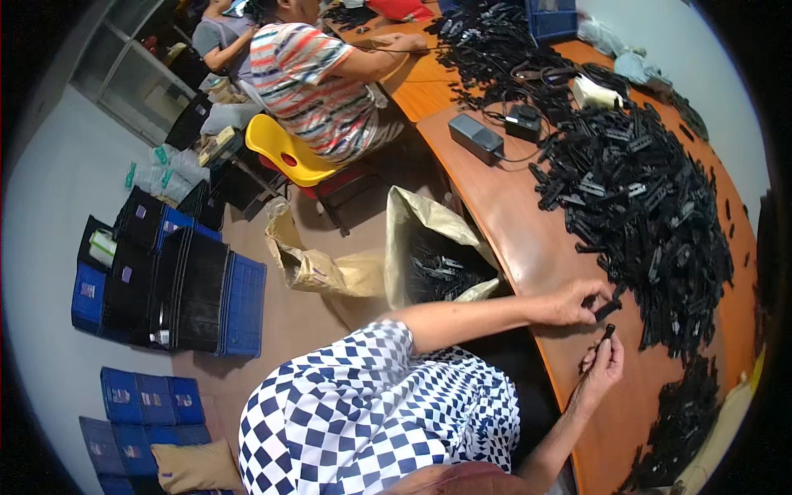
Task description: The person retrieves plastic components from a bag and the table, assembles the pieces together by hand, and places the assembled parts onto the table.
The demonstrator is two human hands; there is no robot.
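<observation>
Above the near edge of the orange-brown table [528, 239], my left hand [571, 304] is closed round a small black plastic part [609, 310], its fingers and thumb pinching one end. Just below it in the picture, my right hand [606, 363] pinches a slim black piece [610, 332] that sticks up past the fingertips. The two pieces are close together but look apart. Right beside both hands lies a large heap of black plastic parts [648, 214]; their exact kind is too small to make out.
A second black heap [681, 421] lies at lower right. On the table are a dark grey box [476, 139] and a black adapter [523, 122] with a cord. An open sack [400, 239] of black parts stands against the table edge. A co-worker [305, 91] sits beyond, near a yellow chair [285, 153]. Blue crates [243, 309] stand left.
</observation>
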